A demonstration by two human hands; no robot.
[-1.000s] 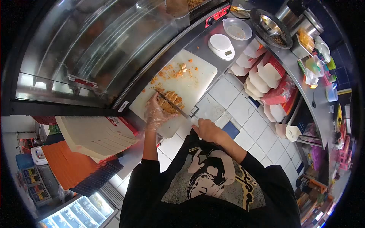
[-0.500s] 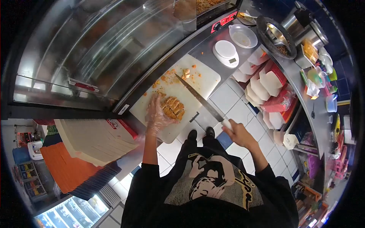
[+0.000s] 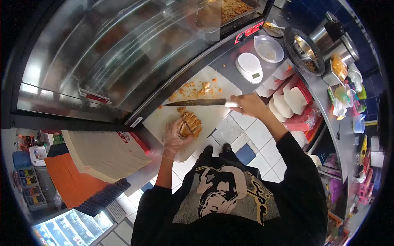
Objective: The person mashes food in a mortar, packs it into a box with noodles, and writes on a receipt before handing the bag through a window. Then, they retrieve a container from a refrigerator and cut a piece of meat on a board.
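Observation:
A sliced, breaded fried cutlet (image 3: 191, 122) lies on a white cutting board (image 3: 223, 84) scattered with crumbs and small scraps. My left hand (image 3: 173, 137), in a clear plastic glove, curls round the cutlet's left and near side and grips it. Bare and closed, my right hand (image 3: 251, 105) holds a long kitchen knife (image 3: 199, 102) by its white handle. The blade lies nearly level across the board, just beyond the cutlet, with its tip pointing left. Part of the cutlet is hidden by my gloved fingers.
A white kitchen scale (image 3: 248, 67) and a translucent bowl (image 3: 268, 49) stand right of the board. The glass display cabinet (image 3: 119, 53) borders its far side. Stacked cardboard boxes (image 3: 104, 151) stand at left; open food boxes (image 3: 287, 98) sit at right.
My right hand has moved up, swinging the knife from a slant to nearly level across the board. My left hand has closed further round the cutlet. The view has shifted slightly.

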